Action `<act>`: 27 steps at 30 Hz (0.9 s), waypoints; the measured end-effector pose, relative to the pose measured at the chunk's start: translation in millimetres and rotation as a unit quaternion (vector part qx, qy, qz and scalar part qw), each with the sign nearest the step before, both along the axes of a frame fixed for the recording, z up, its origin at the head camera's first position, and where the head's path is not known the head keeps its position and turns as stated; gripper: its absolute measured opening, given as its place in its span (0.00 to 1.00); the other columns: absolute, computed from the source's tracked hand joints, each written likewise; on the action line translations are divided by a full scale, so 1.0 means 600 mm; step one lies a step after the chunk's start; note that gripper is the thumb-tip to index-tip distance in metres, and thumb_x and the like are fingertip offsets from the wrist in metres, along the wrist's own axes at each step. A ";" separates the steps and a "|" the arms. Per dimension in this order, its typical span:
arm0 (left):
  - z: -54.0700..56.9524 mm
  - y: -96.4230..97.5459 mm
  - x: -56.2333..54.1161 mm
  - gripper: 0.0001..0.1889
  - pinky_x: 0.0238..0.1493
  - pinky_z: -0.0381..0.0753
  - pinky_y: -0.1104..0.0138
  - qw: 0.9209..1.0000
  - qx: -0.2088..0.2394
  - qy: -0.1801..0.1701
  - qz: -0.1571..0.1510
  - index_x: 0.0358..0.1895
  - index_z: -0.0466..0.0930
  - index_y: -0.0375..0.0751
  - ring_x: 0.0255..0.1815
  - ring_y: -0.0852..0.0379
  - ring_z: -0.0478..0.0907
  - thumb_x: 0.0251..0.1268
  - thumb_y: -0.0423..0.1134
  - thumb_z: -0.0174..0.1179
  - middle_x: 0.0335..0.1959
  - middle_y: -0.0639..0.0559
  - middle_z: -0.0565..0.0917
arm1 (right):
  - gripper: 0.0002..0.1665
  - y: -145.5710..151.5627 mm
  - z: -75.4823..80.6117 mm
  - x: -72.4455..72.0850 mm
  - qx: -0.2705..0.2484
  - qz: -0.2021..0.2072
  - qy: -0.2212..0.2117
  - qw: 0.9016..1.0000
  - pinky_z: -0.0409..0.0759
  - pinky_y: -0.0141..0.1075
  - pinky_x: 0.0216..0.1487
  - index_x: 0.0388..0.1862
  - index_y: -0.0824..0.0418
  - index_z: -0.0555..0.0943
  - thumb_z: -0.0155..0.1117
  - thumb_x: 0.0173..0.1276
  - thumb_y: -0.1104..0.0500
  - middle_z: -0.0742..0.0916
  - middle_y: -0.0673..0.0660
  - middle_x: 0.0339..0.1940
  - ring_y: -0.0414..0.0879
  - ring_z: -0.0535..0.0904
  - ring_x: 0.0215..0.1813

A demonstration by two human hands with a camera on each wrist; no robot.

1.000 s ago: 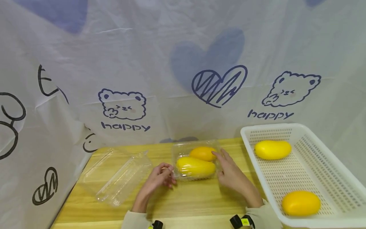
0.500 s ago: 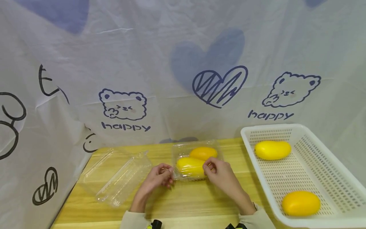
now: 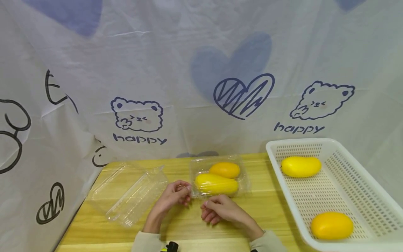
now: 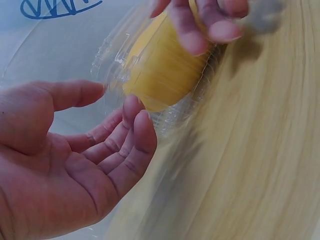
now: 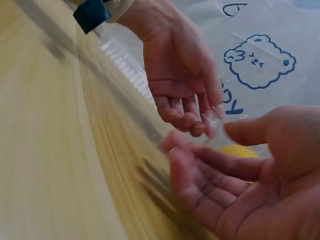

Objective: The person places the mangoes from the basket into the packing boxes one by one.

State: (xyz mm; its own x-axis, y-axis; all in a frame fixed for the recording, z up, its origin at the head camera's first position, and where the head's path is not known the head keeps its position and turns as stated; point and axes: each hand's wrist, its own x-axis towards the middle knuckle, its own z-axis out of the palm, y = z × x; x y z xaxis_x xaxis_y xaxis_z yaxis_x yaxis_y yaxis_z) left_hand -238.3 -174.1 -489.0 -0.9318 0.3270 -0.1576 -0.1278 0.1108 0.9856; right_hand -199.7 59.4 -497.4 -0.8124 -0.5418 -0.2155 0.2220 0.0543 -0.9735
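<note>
**Your left hand (image 3: 173,196) and right hand (image 3: 221,209) at the near side of the filled box (image 3: 201,164)**

Behind your work hangs a pale cloth (image 3: 176,52), printed with hearts, bear faces and the word "happy". In front of it you have a wooden desk (image 3: 190,232), its far edge meeting the cloth. Along the desk's right side stands a white basket (image 3: 299,141) with slotted walls. Toward the desk's left edge, running up near the far left corner, a second clear box (image 3: 135,196) lies at an angle.

The filled box, also clear plastic, sits close to the desk's far edge, between that second box and the basket.

Your left hand is at the filled box's near left corner, thumb and fingers curved toward each other around the plastic there; you cannot tell from these views whether they pinch it. Your right hand is just beside the box's near edge, fingers loosely bent, with the thumb apart from the forefinger in the right wrist view; its fingertips are blurred there.

Inside the filled box, a long yellow fruit (image 3: 216,184) lies along the near side, and a shorter orange fruit (image 3: 225,170) lies behind it, toward the far right corner. In your basket, another yellow fruit (image 3: 301,166) rests near the far left corner and another orange fruit (image 3: 332,225) by the near edge.
</note>
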 end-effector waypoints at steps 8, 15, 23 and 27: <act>0.002 0.000 0.002 0.17 0.33 0.82 0.65 1.000 0.005 -0.006 0.009 0.57 0.70 0.22 0.30 0.57 0.80 0.75 0.33 0.56 0.33 0.46 0.83 | 0.28 -0.022 -0.020 -0.002 -0.140 -0.052 -0.115 0.982 0.84 0.34 0.40 0.60 0.77 0.78 0.58 0.79 0.51 0.90 0.60 0.43 0.42 0.86 0.39; -0.001 0.000 0.003 0.17 0.33 0.81 0.65 1.000 0.018 -0.016 0.003 0.57 0.69 0.24 0.31 0.56 0.78 0.72 0.30 0.56 0.33 0.45 0.82 | 0.22 -0.042 -0.026 0.003 -0.209 -0.106 -0.161 0.959 0.83 0.33 0.42 0.53 0.72 0.82 0.61 0.77 0.53 0.90 0.55 0.38 0.41 0.84 0.37; -0.003 0.004 0.000 0.15 0.33 0.81 0.64 1.000 0.018 -0.015 0.014 0.56 0.70 0.25 0.30 0.56 0.78 0.70 0.30 0.57 0.32 0.47 0.81 | 0.18 -0.063 -0.025 0.008 -0.203 -0.172 -0.143 0.953 0.83 0.31 0.38 0.48 0.69 0.85 0.64 0.75 0.54 0.89 0.53 0.36 0.38 0.84 0.33; -0.004 0.007 -0.003 0.14 0.34 0.81 0.64 0.999 0.017 -0.014 0.031 0.54 0.72 0.25 0.32 0.56 0.78 0.70 0.29 0.58 0.33 0.47 0.81 | 0.18 -0.068 -0.025 0.008 -0.193 -0.196 -0.132 0.952 0.82 0.31 0.35 0.47 0.69 0.86 0.66 0.74 0.53 0.90 0.53 0.34 0.37 0.83 0.31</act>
